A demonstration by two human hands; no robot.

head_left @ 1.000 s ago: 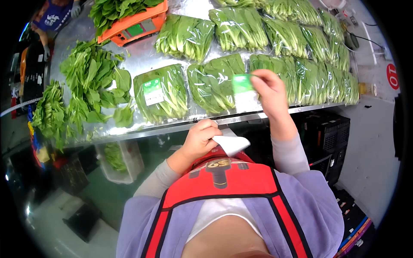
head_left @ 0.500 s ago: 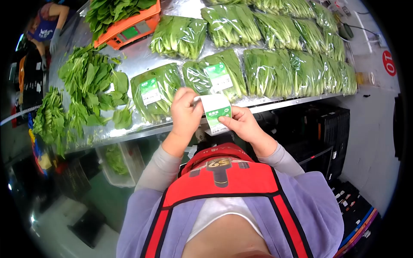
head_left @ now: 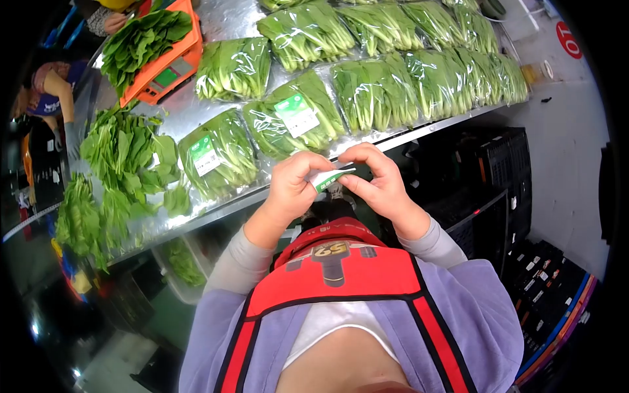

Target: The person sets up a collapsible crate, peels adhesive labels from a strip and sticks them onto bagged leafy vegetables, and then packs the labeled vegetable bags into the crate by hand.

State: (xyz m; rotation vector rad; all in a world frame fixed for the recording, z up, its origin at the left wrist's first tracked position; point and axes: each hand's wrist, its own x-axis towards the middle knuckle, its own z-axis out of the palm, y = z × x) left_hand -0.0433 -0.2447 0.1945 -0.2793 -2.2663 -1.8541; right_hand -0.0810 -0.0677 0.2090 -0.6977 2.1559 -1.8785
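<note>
Between my hands, in front of the table edge, is a green-and-white label (head_left: 325,181), tilted so that only a narrow part of its face shows. My left hand (head_left: 293,185) pinches its left side. The thumb and fingers of my right hand (head_left: 379,182) are closed on its right side. Just beyond my hands lies a clear bag of leafy greens (head_left: 321,98) with a label (head_left: 297,115) stuck on it. To its left, another bag of greens (head_left: 230,141) also bears a green-and-white label (head_left: 204,156).
Several more bagged greens (head_left: 373,88) fill the metal table (head_left: 226,23). Loose greens (head_left: 124,147) lie at the left, near an orange scale (head_left: 171,56) heaped with leaves. Black crates (head_left: 504,170) stand below right. A co-worker's arm (head_left: 59,92) shows at far left.
The label in my hands has turned from facing me to nearly edge-on. My right hand has shifted up along it. The view has swung, so the table sits further left and higher.
</note>
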